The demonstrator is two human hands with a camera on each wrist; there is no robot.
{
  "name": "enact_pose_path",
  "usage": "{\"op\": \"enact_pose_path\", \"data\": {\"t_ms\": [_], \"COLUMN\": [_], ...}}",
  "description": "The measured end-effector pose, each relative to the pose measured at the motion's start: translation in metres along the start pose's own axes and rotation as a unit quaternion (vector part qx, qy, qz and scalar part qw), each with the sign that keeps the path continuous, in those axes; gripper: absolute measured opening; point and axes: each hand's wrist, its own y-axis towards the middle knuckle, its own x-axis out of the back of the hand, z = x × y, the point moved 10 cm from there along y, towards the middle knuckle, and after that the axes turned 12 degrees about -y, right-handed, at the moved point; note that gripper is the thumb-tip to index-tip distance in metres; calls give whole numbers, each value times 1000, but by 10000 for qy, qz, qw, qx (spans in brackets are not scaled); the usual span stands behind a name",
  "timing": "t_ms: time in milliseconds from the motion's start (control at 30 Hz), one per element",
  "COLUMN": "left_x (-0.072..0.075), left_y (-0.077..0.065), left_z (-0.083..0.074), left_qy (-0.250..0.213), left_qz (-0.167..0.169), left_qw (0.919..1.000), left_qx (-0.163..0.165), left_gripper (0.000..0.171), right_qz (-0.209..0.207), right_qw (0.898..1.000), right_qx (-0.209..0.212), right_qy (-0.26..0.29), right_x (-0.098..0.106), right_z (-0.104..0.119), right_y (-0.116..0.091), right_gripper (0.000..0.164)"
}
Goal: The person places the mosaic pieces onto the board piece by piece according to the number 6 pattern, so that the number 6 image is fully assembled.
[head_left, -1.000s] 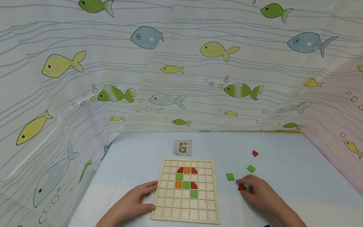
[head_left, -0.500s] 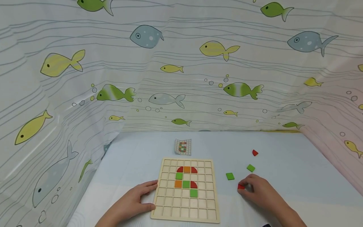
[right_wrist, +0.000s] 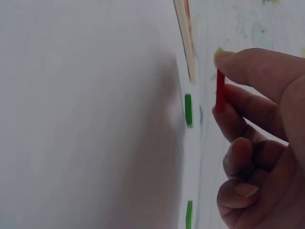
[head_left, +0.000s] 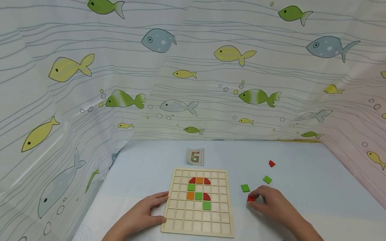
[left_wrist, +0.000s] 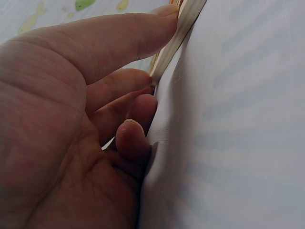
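My right hand (head_left: 269, 203) pinches a red tile (head_left: 251, 198) between thumb and fingertips, right of the wooden grid board (head_left: 184, 226). The right wrist view has this red tile (right_wrist: 220, 90) edge-on, raised off the cloth. Along the board's left edge rests my left hand (head_left: 147, 211), thumb and fingers extended against the rim; close up, its thumb (left_wrist: 143, 36) touches the board's side (left_wrist: 178, 40). Set in the grid are red quarter-round tiles, orange squares and green squares, such as the green tile (head_left: 206, 205) lowest in the pattern.
Two loose green squares, one nearer (head_left: 245, 188) and one farther (head_left: 267, 179), lie right of the board. Beyond them is a red quarter-round tile (head_left: 272, 163). A small printed pattern card (head_left: 195, 162) lies behind the board. Fish-patterned sheeting (head_left: 211, 87) surrounds the table.
My right hand has lifted the red tile off the cloth and shifted slightly left toward the board. The left hand stays at the board's edge.
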Motion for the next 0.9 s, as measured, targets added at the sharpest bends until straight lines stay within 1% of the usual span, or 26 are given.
{"op": "enact_pose_path", "data": {"t_ms": [133, 333, 433, 633, 900], "left_x": [0, -1, 0, 0, 0], "left_y": [1, 1, 0, 0, 0], "left_z": [1, 1, 0, 0, -2], "left_qy": [-26, -94, -100, -125, -105], "left_qz": [51, 82, 64, 41, 56], "left_qw": [10000, 9999, 9999, 9999, 9999], "left_qx": [1, 36, 42, 32, -12], "left_gripper": [78, 79, 79, 79, 78], "right_qz": [7, 119, 181, 350, 759], "right_qw": [9992, 9975, 9970, 9944, 9922], "right_qx": [384, 676, 743, 985, 955], "right_qy": [108, 137, 70, 132, 272], "right_x": [-1, -9, -13, -22, -36], "right_z": [17, 40, 50, 71, 90], "right_y": [3, 7, 10, 13, 17], "right_gripper": [13, 10, 9, 9, 12]}}
